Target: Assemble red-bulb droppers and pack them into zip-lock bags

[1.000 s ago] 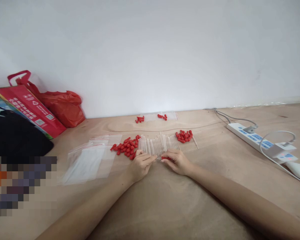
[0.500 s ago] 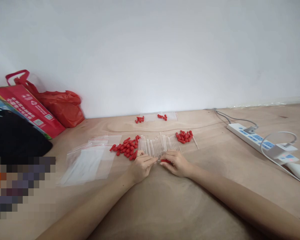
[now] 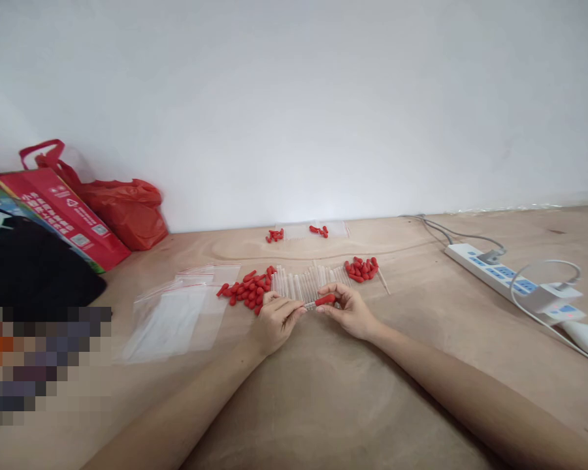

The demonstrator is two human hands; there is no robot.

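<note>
Simply, slim transparent tube [image 3: 310, 305], elongated red bulb [image 3: 326, 299]

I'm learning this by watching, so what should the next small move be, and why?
Probably a gentle push of the red bulb toward the clear tube with the right hand. The left hand holds the tube, the bulb lines up with its end, and the right thumb and fingers are at the bulb. How firmly it sits is too small to tell.
</note>
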